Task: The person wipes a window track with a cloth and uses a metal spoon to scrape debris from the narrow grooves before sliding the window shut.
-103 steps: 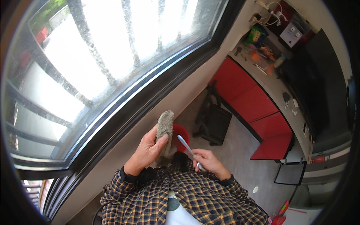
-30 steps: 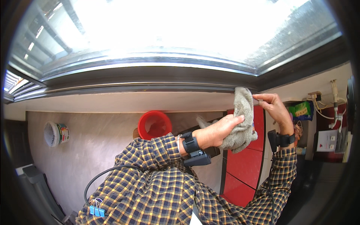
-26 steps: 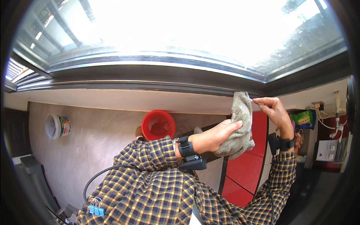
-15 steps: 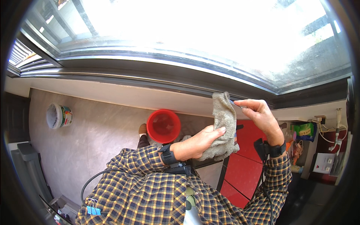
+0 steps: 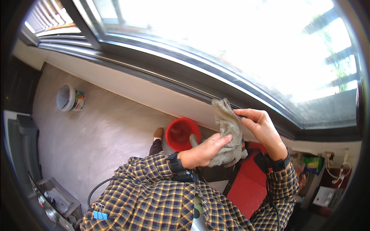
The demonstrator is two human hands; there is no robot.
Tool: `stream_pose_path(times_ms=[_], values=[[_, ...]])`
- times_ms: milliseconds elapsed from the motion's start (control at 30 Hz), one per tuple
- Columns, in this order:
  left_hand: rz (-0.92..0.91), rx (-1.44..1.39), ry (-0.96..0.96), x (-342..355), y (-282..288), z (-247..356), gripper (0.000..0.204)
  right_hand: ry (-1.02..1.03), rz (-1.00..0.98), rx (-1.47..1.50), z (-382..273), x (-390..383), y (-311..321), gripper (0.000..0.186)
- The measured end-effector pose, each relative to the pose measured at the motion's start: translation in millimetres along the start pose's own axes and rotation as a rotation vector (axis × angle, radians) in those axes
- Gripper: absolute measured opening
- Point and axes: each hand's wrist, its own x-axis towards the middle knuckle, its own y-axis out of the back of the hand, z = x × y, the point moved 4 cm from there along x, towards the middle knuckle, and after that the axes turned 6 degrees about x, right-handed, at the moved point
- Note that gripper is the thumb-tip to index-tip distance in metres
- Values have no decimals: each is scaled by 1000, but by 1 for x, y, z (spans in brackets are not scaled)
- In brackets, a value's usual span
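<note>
A damp-looking grey-brown cloth [image 5: 227, 131] hangs in folds from my left hand [image 5: 208, 149], whose thumb presses on its front. Close to the cloth's upper edge, my right hand [image 5: 262, 125] pinches a thin dark object [image 5: 239, 116] between thumb and fingertips. Its far end goes behind or into the cloth, so its kind does not show. Both hands are just in front of the dark window frame [image 5: 192, 89], near its lower track. Below and left of the cloth, a red bucket [image 5: 181, 134] stands on the floor.
A white bucket [image 5: 67, 98] with a coloured label stands on the grey floor [image 5: 100, 142] at left. The bright window pane [image 5: 216, 42] spans the top. Red panels [image 5: 246, 188] lie below my hands. Cables and a white socket box [image 5: 325, 196] are at right.
The whole view has turned, so the window frame slopes down more to the right. My left hand still grips the cloth; my right hand has shifted slightly left and down with the thin object.
</note>
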Motion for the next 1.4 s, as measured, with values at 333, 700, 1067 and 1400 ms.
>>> stream_pose_path(times_ms=[333,700,1067,1400], values=[[23,-33,1,-4,-1,2,40,-20,52,38,-23,-8,-15,30],[199,-80,-103,-15,26,22,37,6,-27,8,-37,25,-44,32],[603,129,-598,-68,78,91,30,514,-250,141,-60,117,-143,34],[621,447,-421,-103,44,49,39,392,-116,283,-26,61,-137,34]])
